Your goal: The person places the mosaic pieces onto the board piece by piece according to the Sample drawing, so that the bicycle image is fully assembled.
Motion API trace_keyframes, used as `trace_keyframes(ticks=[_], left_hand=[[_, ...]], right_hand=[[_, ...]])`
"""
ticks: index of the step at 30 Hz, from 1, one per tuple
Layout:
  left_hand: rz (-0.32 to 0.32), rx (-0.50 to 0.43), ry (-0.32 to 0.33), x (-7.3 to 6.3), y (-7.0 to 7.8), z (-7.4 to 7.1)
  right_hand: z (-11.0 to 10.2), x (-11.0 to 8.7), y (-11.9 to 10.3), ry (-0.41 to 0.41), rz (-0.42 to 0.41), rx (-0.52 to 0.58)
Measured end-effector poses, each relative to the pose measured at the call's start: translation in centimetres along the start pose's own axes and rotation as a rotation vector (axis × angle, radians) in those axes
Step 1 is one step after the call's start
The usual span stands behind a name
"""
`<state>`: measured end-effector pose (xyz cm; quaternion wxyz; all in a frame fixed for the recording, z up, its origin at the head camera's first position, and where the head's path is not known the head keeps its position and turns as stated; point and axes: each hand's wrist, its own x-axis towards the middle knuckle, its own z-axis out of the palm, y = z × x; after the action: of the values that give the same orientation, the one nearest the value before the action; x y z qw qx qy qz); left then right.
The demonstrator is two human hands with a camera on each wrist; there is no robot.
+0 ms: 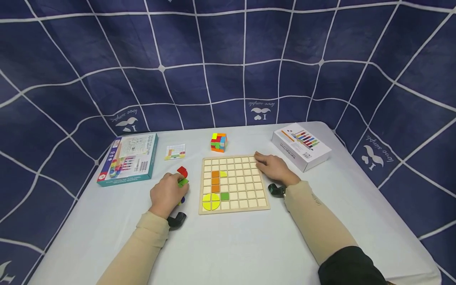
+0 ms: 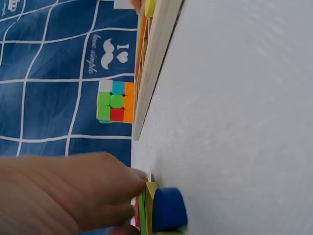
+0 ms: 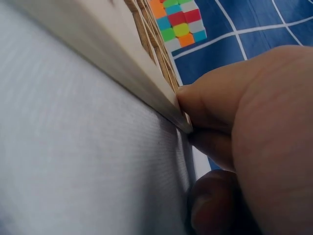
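The board [image 1: 241, 187] looks like smooth, matt wood, the cube [image 1: 218, 142] like smooth plastic, the white box [image 1: 301, 145] and teal box [image 1: 130, 158] like printed card, the counter [image 1: 249, 245] wears fine-textured matt cloth, and the backdrop [image 1: 224, 43] is matt fabric.

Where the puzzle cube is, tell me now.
In the head view, the puzzle cube stands just beyond the wooden board, with a picture card to its left and a white box to its right.

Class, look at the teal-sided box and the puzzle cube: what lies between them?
In the head view, a small pattern card lies between the teal-sided box and the puzzle cube.
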<state>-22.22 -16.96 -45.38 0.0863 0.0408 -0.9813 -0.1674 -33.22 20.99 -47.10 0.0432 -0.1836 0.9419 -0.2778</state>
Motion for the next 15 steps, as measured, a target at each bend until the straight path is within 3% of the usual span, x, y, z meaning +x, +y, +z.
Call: trace_keyframes(ticks=[7,15], left_hand=[[-0.001,-0.007,-0.032,0.27,-0.26,0.20],[0.068,-0.014,0.005,0.32,-0.27,0.29]], right_hand=[[0.11,-0.08,0.13,0.015,0.003,0.011],[-0.01,-0.04,0.01,0.013,0.010,0.017]])
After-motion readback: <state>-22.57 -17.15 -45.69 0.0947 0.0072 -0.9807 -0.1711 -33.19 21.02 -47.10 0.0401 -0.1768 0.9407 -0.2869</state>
